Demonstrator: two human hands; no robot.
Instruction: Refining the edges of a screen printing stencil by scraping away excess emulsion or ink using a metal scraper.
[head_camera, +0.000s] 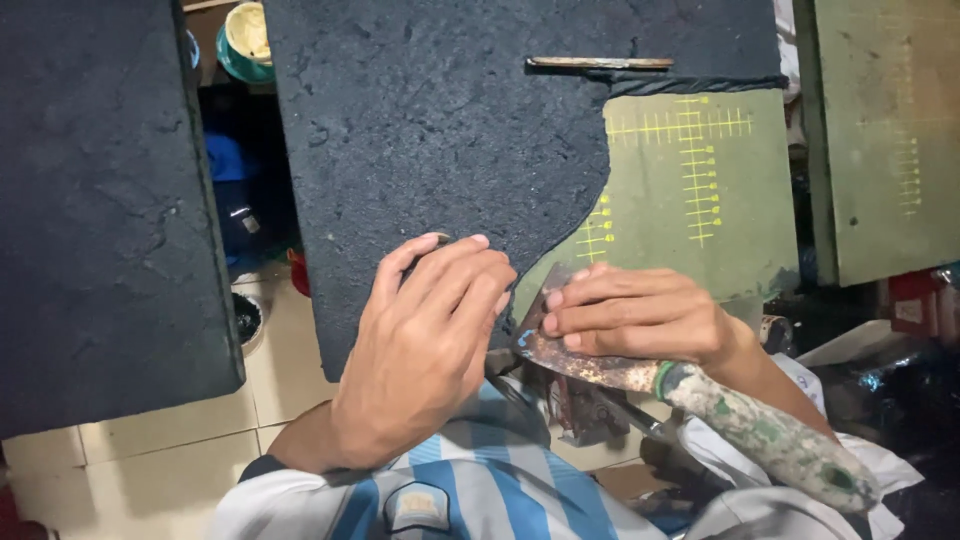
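Left hand (425, 345) presses flat on the black textured sheet (440, 130); right hand (640, 315), grip closed, holds a rusty paint-flecked scraper (600, 368) at the sheet's curved edge, green board (700, 200) partly bared.

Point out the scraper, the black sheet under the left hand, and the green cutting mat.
scraper (590, 365), head view, rusty blade.
black sheet (440, 120), head view, bare middle.
green cutting mat (740, 200), head view, bare right part.
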